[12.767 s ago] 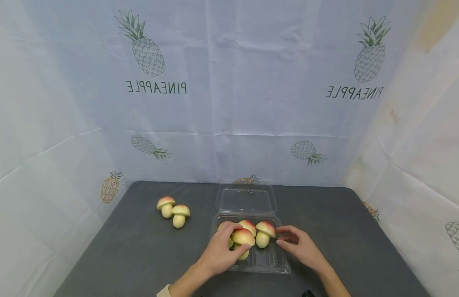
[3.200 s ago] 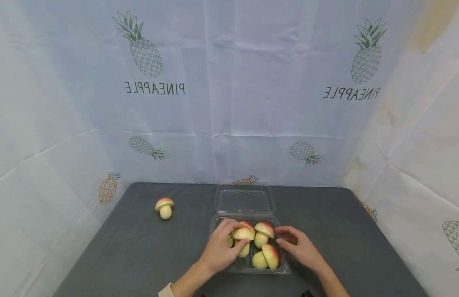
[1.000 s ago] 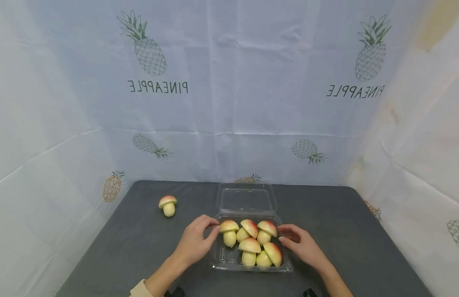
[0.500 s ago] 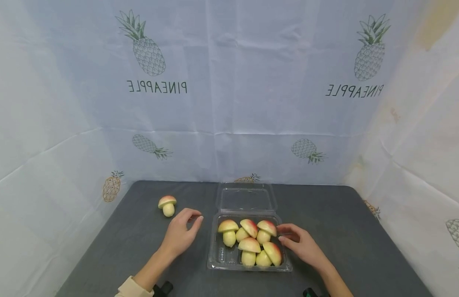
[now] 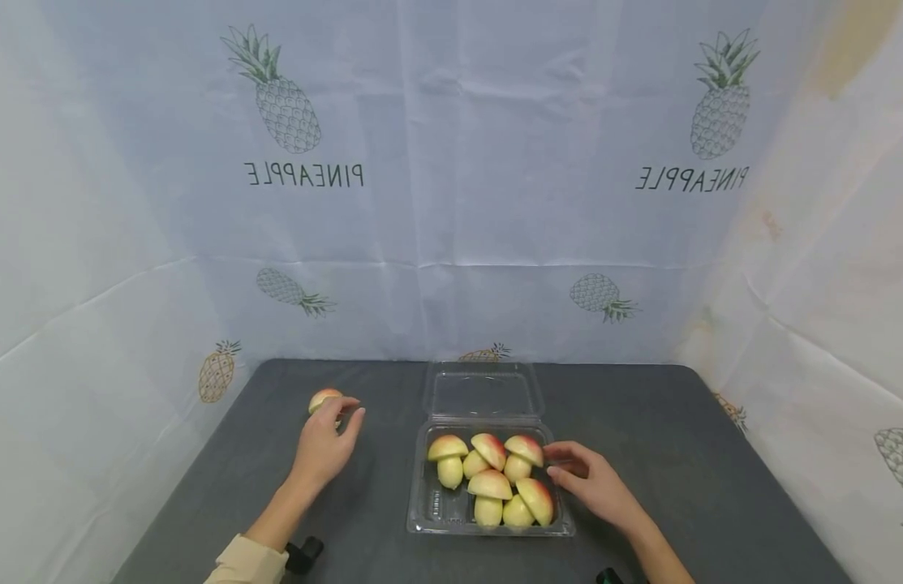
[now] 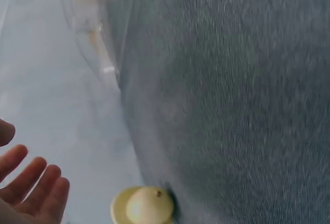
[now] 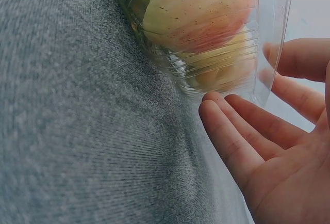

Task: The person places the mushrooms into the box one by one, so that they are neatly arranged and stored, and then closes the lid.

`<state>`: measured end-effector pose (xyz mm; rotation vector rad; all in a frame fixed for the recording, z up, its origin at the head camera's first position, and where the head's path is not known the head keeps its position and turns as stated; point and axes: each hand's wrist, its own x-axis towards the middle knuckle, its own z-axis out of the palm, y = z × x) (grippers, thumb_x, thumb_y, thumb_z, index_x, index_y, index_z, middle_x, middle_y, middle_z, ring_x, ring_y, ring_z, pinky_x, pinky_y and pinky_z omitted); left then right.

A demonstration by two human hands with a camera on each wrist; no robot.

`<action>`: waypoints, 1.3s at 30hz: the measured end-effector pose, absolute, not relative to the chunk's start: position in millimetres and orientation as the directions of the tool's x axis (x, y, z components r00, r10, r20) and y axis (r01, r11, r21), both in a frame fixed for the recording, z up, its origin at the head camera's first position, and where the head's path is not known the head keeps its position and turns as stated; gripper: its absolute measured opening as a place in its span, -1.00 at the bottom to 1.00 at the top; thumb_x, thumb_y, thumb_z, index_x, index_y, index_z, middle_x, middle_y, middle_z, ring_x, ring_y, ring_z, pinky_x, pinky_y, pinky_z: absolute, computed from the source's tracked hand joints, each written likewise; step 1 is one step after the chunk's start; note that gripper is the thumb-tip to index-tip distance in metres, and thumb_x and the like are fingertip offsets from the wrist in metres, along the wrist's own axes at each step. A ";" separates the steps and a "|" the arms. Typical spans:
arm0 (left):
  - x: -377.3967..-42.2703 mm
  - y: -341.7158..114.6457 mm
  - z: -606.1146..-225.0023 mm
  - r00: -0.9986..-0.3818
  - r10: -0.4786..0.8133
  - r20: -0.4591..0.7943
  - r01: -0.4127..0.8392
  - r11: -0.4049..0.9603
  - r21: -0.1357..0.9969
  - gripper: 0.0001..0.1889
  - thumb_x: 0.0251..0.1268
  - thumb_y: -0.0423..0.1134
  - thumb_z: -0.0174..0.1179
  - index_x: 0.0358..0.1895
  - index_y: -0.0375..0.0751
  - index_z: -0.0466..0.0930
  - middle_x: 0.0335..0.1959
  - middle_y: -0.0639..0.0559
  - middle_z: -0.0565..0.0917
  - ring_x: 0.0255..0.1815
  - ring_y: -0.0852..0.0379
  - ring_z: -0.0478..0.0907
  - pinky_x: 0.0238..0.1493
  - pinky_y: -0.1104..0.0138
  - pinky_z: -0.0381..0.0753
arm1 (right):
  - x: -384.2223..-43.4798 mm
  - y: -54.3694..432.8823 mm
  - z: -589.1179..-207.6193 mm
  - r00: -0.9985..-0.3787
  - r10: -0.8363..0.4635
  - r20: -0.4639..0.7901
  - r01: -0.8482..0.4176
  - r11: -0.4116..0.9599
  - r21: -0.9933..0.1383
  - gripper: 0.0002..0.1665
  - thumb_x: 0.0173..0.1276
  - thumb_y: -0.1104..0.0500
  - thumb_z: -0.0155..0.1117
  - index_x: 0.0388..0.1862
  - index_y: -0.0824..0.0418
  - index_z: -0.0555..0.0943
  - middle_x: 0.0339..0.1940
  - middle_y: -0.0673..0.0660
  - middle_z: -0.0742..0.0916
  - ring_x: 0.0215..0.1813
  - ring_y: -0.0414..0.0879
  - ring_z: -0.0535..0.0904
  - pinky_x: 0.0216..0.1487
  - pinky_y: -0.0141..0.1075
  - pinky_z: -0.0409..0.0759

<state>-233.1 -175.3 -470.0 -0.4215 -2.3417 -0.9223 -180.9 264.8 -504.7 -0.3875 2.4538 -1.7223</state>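
My left hand [image 5: 325, 444] reaches over the left part of the table, thumb and fingers spread with nothing between them. It partly covers a lone yellow mushroom [image 5: 322, 398] with a red-tinged cap. In the left wrist view the fingers are apart from that mushroom [image 6: 149, 207], whose rounded stem end faces the camera. A clear plastic clamshell box [image 5: 435, 523] stands mid-table, holding several similar mushrooms [image 5: 490, 484]. My right hand [image 5: 593, 478] holds the box's right side. In the right wrist view its thumb [image 7: 301, 59] overlaps the rim, and lower fingers lie against the ribbed wall.
The box's lid [image 5: 483, 391] lies folded back toward the rear of the dark grey table [image 5: 641, 422]. White cloth [image 5: 495, 186] printed with pineapples hangs behind and along both sides. A black strap [image 5: 303, 556] shows by the left wrist.
One of two mushrooms at left is gone from there; more mushrooms now fill the box's front. My left hand has left the box and moved left to the remaining mushroom. The right hand stays.
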 end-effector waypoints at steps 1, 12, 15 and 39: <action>-235.5 -177.2 -470.3 -0.776 0.074 0.626 0.480 0.713 0.511 -0.85 0.37 -0.37 0.31 -0.06 -0.30 0.67 -0.14 -0.11 0.67 -0.10 -0.10 0.63 -0.11 -0.01 0.65 | -181.2 264.7 -504.6 -0.961 -0.272 0.046 -0.136 0.321 -0.937 -0.45 0.51 0.09 0.29 0.33 0.37 0.48 0.24 0.40 0.59 0.11 0.03 0.66 0.00 -0.29 0.67; -264.5 -196.0 -470.2 -0.772 0.020 0.635 0.444 0.731 0.518 -0.86 0.39 -0.33 0.29 -0.09 -0.33 0.68 -0.14 -0.18 0.66 -0.10 -0.20 0.60 -0.09 -0.08 0.59 | -180.7 263.9 -502.1 -0.963 -0.266 0.039 -0.129 0.328 -0.936 -0.47 0.53 0.10 0.27 0.32 0.38 0.48 0.24 0.40 0.59 0.13 0.08 0.66 -0.01 -0.28 0.68; -269.1 -202.2 -469.0 -0.786 0.007 0.619 0.420 0.740 0.525 -0.84 0.41 -0.31 0.28 -0.09 -0.34 0.67 -0.13 -0.20 0.66 -0.07 -0.21 0.59 -0.06 -0.10 0.57 | -180.7 263.1 -502.3 -0.964 -0.265 0.030 -0.119 0.327 -0.938 -0.47 0.52 0.09 0.27 0.32 0.37 0.49 0.24 0.40 0.59 0.14 0.13 0.64 -0.01 -0.30 0.67; -290.5 -236.7 -485.4 -0.974 -0.075 0.214 0.105 0.686 0.720 -0.40 0.53 -0.02 0.18 0.37 -0.43 0.39 0.33 -0.44 0.35 0.34 -0.38 0.30 0.27 -0.24 0.33 | -180.6 263.7 -502.5 -0.962 -0.272 0.024 -0.108 0.299 -0.948 -0.48 0.53 0.14 0.26 0.34 0.37 0.47 0.26 0.41 0.57 0.17 0.19 0.62 0.00 -0.31 0.67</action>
